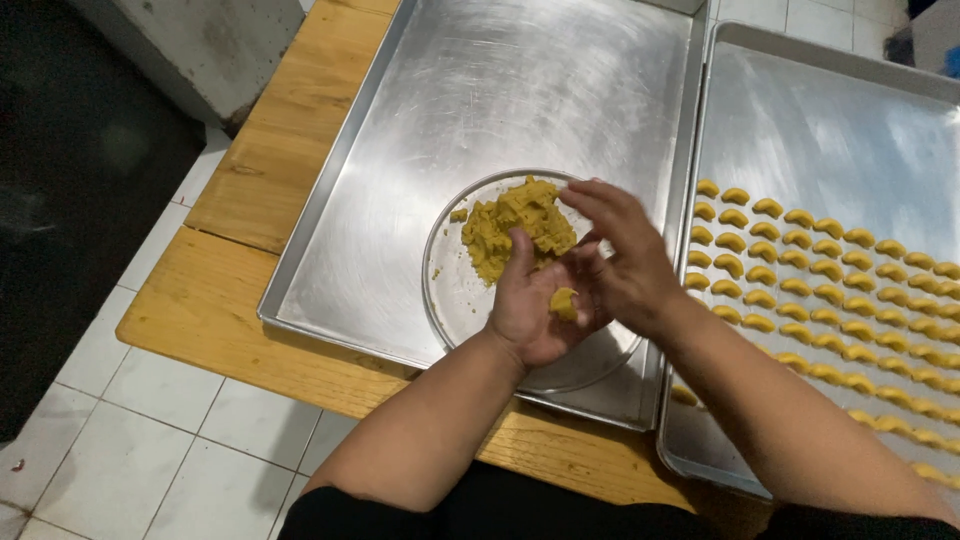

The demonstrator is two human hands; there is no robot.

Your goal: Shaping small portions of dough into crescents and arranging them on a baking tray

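Note:
My left hand [535, 305] is palm up over a round metal plate [455, 290], with a small piece of yellow dough [564, 302] lying in the palm. My right hand [622, 255] hovers just above and to the right of it, fingers spread, its palm close to the piece. A rough heap of the same yellow dough [515, 228] sits on the far part of the plate. The plate rests in a large metal baking tray [400, 150].
A second metal tray [800, 130] on the right carries several rows of small crescent-shaped dough pieces [800, 265]. Both trays lie on a low wooden table [220, 290] over a white tiled floor [150, 440]. A grey block [190, 40] stands at the far left.

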